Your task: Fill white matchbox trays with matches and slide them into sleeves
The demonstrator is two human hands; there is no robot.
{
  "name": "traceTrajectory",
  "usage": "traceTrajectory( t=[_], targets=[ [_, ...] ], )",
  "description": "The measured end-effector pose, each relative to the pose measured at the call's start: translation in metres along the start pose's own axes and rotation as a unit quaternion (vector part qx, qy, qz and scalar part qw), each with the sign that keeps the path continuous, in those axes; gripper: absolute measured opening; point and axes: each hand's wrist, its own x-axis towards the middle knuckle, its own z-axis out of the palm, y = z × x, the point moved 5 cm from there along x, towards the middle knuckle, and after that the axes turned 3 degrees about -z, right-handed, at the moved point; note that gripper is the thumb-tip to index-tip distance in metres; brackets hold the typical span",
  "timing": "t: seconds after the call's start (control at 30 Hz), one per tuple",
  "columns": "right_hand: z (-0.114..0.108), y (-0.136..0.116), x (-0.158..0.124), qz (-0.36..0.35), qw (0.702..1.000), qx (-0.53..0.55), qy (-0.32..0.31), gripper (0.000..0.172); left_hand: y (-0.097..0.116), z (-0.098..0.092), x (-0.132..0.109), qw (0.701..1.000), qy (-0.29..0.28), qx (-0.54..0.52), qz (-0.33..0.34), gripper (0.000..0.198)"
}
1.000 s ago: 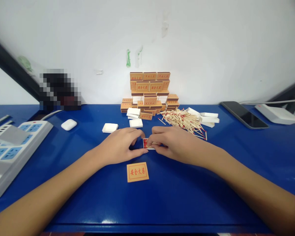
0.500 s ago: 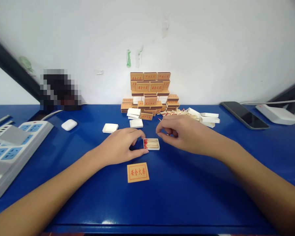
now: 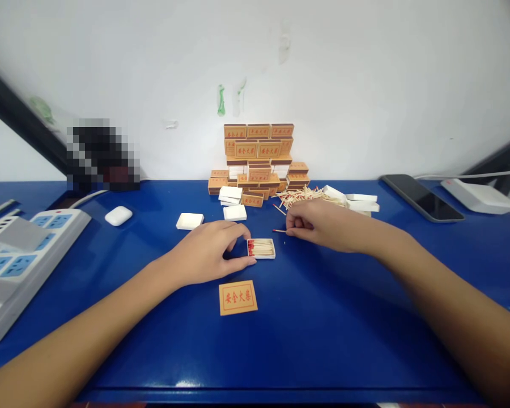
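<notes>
My right hand (image 3: 308,221) pinches one match (image 3: 278,230), left hand (image 3: 212,252) grips a tray (image 3: 264,258), nearly full imo. Pile (image 3: 302,195) beyond the match's still unboxed.

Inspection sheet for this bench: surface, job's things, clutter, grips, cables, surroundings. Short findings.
Surface: glossy blue tabletop.
Job's things: small white tray with matches, red heads left; loose match pile; flat orange card; stacked matchboxes.
Clutter: phone at right; white rounded case and power strip at left.
Left grip: spans the tray's left end.
Right grip: pinches a single match, red head pointing left.
Cables: white cable behind the phone; another beside the power strip.
Surroundings: pale wall, marked in places.
</notes>
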Motion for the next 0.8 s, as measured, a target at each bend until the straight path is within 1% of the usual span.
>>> traceTrajectory(
  t=[0.07,0.13,0.27,0.33,0.4,0.47,0.6,0.8],
  targets=[
    [0.002,-0.004,-0.001,-0.001,1.000,0.000,-0.009,0.009,0.000,0.000,0.000,1.000,-0.002,0.000,0.001,0.035],
    [0.001,-0.011,-0.002,-0.018,1.000,0.003,0.002,0.010,0.000,-0.001,-0.001,1.000,-0.001,0.000,0.002,0.034],
    [0.000,-0.038,-0.006,-0.061,0.997,0.037,0.042,0.011,0.000,0.000,0.000,1.000,-0.001,0.000,0.005,0.033],
    [0.005,-0.053,-0.006,-0.084,0.994,0.044,0.045,0.010,0.000,0.000,0.000,1.000,-0.002,0.004,0.006,0.033],
    [0.011,-0.063,-0.006,-0.099,0.993,0.036,0.043,0.010,0.000,0.000,0.001,1.000,0.000,0.008,0.007,0.033],
    [0.014,-0.067,-0.004,-0.106,0.993,0.024,0.054,0.011,0.001,0.000,0.001,1.000,0.001,0.010,0.009,0.032],
    [0.011,-0.062,-0.001,-0.099,0.991,0.008,0.090,0.010,0.001,0.000,0.001,1.000,-0.002,0.006,0.010,0.032],
    [0.016,-0.060,0.001,-0.094,0.992,-0.013,0.089,0.012,0.000,0.001,0.000,1.000,0.003,0.005,0.011,0.032]
  ],
)
